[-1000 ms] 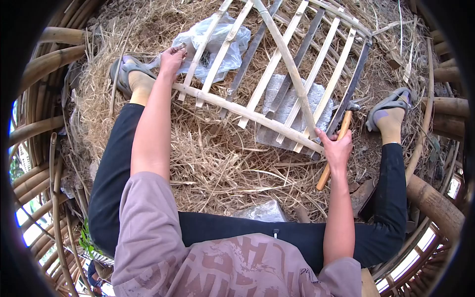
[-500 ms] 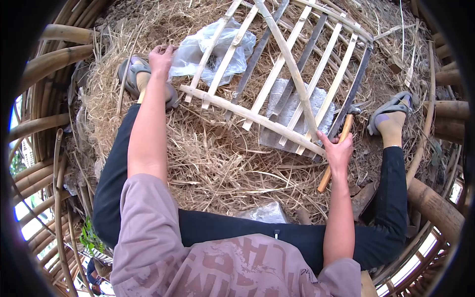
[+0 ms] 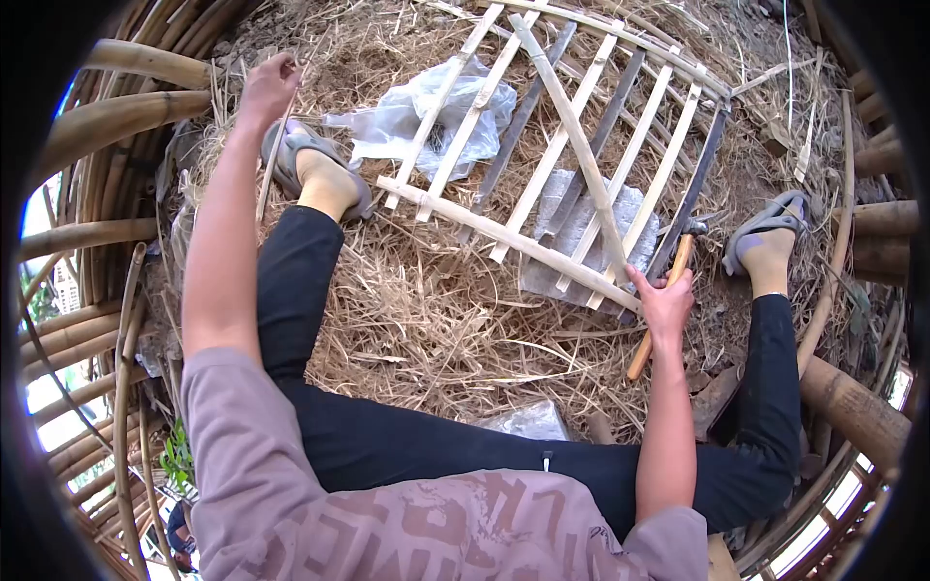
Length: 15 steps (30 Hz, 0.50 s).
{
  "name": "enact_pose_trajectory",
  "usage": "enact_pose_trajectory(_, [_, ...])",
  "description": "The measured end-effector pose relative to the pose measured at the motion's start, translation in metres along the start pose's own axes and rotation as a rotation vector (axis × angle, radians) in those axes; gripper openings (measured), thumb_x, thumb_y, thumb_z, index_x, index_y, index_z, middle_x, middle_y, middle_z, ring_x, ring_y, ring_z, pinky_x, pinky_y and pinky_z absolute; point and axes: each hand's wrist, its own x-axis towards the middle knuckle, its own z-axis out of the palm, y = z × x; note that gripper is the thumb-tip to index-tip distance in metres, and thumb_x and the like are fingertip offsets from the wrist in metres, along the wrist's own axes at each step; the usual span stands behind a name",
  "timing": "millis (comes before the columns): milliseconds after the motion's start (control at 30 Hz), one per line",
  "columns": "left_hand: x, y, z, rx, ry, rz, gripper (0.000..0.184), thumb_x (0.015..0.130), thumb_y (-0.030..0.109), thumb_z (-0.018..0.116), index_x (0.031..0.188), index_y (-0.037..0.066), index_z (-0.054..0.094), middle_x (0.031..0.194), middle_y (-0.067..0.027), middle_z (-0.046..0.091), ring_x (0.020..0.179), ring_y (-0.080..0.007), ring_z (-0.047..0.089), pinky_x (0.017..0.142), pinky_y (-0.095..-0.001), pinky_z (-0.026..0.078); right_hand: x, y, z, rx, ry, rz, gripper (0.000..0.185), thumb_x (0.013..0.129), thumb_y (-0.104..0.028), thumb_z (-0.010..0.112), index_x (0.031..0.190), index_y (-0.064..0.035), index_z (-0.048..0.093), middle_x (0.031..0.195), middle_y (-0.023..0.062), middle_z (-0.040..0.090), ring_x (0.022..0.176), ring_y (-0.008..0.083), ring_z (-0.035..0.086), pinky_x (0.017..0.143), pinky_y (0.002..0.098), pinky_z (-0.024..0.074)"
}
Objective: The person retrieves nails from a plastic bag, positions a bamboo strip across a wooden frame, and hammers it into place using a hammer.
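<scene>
My left hand (image 3: 269, 89) is raised above the straw near my left foot. Its fingers are closed, with their tips close to a thin stick (image 3: 266, 179); whether they pinch anything is too small to tell. My right hand (image 3: 666, 305) is closed round the wooden handle of a hammer (image 3: 640, 356), whose metal head points away from me. That hand's thumb and index finger are at the lower corner of a slatted bamboo frame (image 3: 513, 235), where a diagonal strip (image 3: 572, 131) ends. Light and dark slats make up the frame.
Under the frame lies a grey block (image 3: 591, 218), and a clear plastic bag (image 3: 387, 121) sits by its left side. Straw (image 3: 417, 320) covers the ground. Bamboo poles (image 3: 131, 107) wall both sides. My sandalled feet flank the frame. Another wrapped block (image 3: 533, 419) lies by my leg.
My left hand has moved left and up, away from the plastic bag to beside the thin stick. My right hand stays with the hammer at the frame's corner. The view has shifted slightly.
</scene>
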Motion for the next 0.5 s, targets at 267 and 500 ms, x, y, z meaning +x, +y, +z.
enact_pose_trajectory(267, [-0.051,-0.108,-0.148,0.263,0.049,-0.045,0.022,0.088,0.017,0.068,0.104,0.002,0.069,0.096,-0.0168,0.074,0.088,-0.0308,0.071,0.082,-0.0390,0.054,-0.001,0.005,0.003,-0.025,0.038,-0.015,0.080,0.061,-0.054,0.092,0.101,0.0046,0.054,0.080,0.0141,0.066,0.072,0.0307,0.068,0.067,0.0412,0.0541])
enact_pose_trajectory(500, [-0.198,-0.151,-0.153,-0.006,0.072,-0.373,0.047,0.081,0.012,0.077,0.122,0.003,0.054,0.085,-0.0102,0.073,0.079,-0.0166,0.068,0.075,-0.0320,0.052,0.002,0.008,0.002,0.007,-0.011,-0.031,0.081,0.063,-0.053,0.091,0.102,0.0070,0.054,0.082,0.0166,0.067,0.074,0.0318,0.069,0.070,0.0422,0.0550])
